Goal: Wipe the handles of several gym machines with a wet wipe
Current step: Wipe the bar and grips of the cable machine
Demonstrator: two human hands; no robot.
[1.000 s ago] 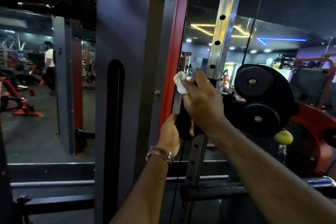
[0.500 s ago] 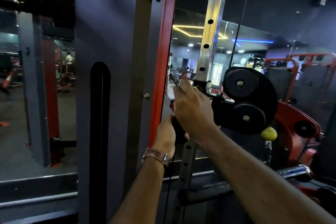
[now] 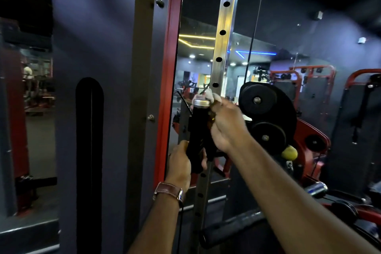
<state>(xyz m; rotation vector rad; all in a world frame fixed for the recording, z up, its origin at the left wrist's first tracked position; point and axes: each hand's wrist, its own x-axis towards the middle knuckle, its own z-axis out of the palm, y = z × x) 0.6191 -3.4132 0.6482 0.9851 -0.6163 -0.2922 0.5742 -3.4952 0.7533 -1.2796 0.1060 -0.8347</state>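
A black cable-machine handle point(image 3: 196, 130) with a silver end cap stands nearly upright in front of the perforated steel upright point(image 3: 223, 33). My left hand point(image 3: 181, 163), with a brown watch strap on the wrist, grips the handle's lower end. My right hand point(image 3: 225, 123) holds a white wet wipe point(image 3: 210, 95) against the handle's top, beside the silver cap. Most of the wipe is hidden behind my fingers.
Black pulley wheels point(image 3: 266, 113) sit just right of my right hand, with a yellow knob point(image 3: 289, 152) below. A red-framed grey panel point(image 3: 115, 68) fills the left. A padded bar point(image 3: 231, 229) lies low in front. Red machines point(image 3: 309, 80) stand behind.
The view has swung leftward relative to the machine. My right hand has shifted on the handle's top, uncovering the silver cap, and the wipe now sits beside it.
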